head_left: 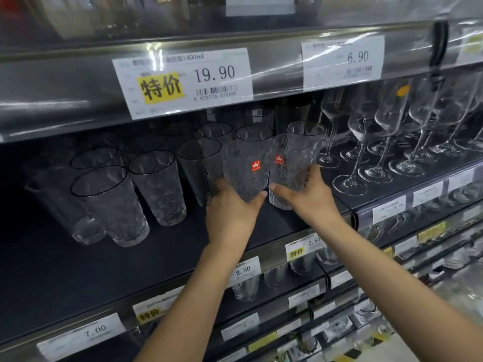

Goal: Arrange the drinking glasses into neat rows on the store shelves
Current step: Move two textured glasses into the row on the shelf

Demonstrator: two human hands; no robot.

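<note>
Two textured clear tumblers with red stickers are side by side over the dark shelf (183, 252). My left hand (230, 212) grips the left tumbler (244, 168) around its base. My right hand (311, 197) grips the right tumbler (290, 163) low on its side. Both glasses are upright, tilted slightly away. Several more tumblers stand behind and to the left, such as a big one (109, 202) at the front left and another (156, 184) next to it.
Wine glasses (366, 152) fill the right part of the same shelf. An upper shelf edge with price tags (183, 79) hangs just above the tumblers. Lower shelves hold more glasses (245, 286) behind price labels. Bare shelf surface lies in front of the tumblers.
</note>
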